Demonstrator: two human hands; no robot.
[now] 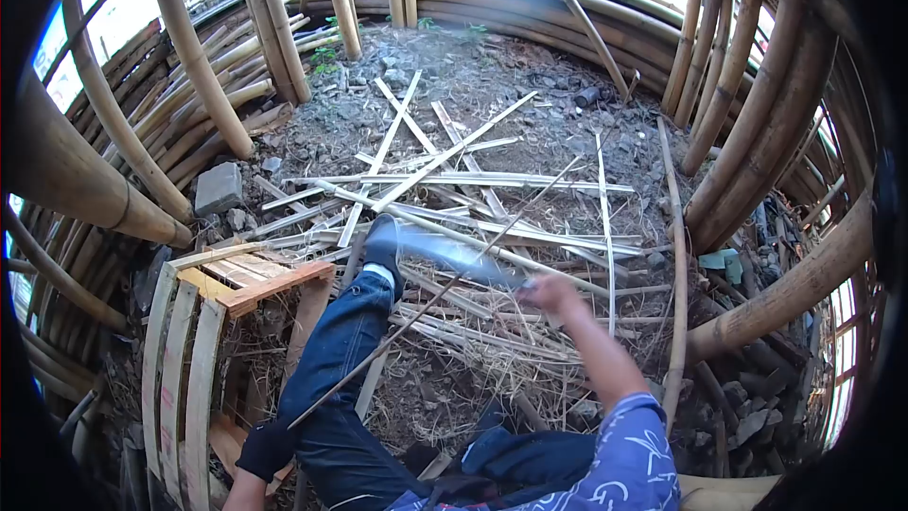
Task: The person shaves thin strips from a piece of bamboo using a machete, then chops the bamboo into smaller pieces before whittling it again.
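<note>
My left hand (266, 450), in a black glove, is closed around the lower end of a long thin bamboo strip (376, 352). The strip slants up to the right, over my jeans leg and across the scattered strips. My bare right hand (551, 294) is closed on the handle of a long blade (454, 254), smeared by motion, that points left toward my shoe (382, 244). The blade appears to cross the thin strip; whether they touch cannot be told. Split bamboo strips (492, 179) lie criss-crossed on the ground beyond my foot.
A slatted wooden crate (177, 369) stands at my left, with a grey block (218, 189) beyond it. Thick bamboo poles (199, 57) rise on both sides. Stacked bamboo (530, 11) curves along the back. A long pole (676, 265) lies at the right, near rubble (752, 421).
</note>
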